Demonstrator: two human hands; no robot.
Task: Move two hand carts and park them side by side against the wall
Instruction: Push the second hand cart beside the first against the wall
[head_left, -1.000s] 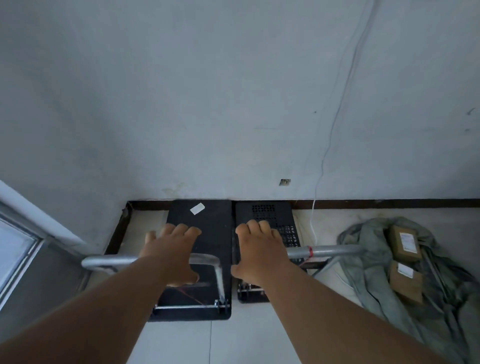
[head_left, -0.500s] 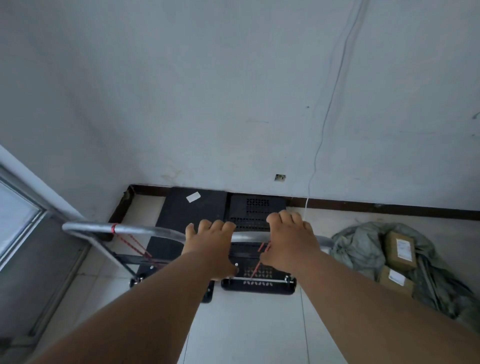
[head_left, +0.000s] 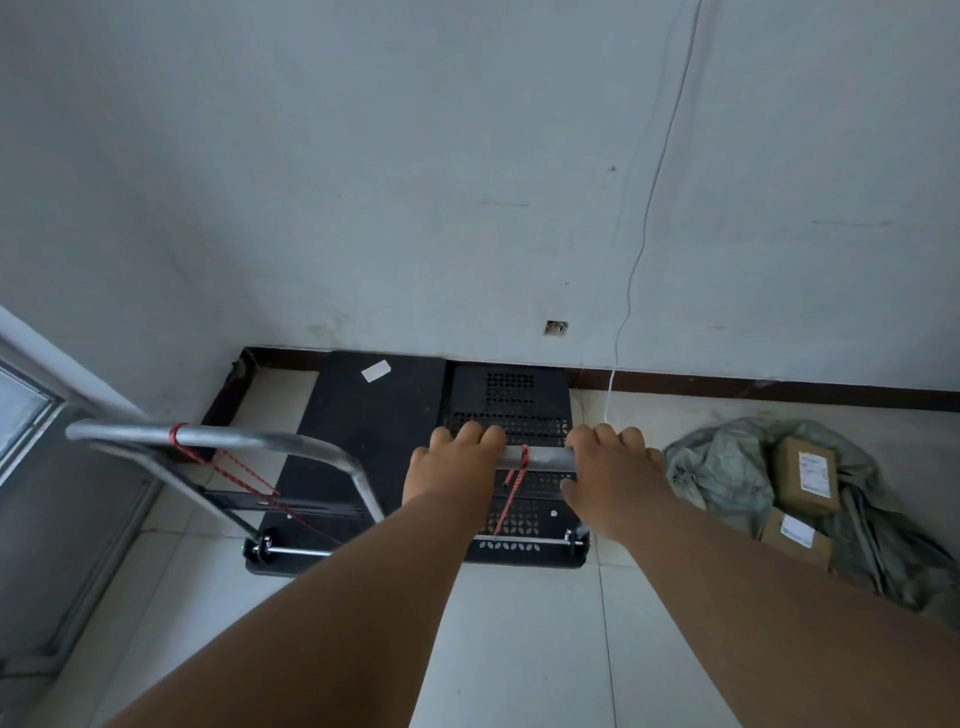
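Two black platform hand carts stand side by side with their far ends at the wall. The left cart (head_left: 363, 421) has a solid deck with a white sticker. Its silver handle (head_left: 244, 437), with a red cord tied on it, stands free. The right cart (head_left: 511, 395) has a perforated deck. My left hand (head_left: 454, 467) and my right hand (head_left: 613, 470) both curl over the right cart's silver handle (head_left: 543, 458), one on each side of a red cord tied to the bar.
A grey cloth heap (head_left: 727, 467) with two cardboard boxes (head_left: 805, 473) lies on the floor just right of the carts. A thin white cable (head_left: 641, 244) hangs down the wall. A window frame (head_left: 36, 415) closes the left side. White floor tiles lie in front.
My left hand has left the left cart's handle and now sits on the right cart's handle beside my right hand. The carts appear farther from me.
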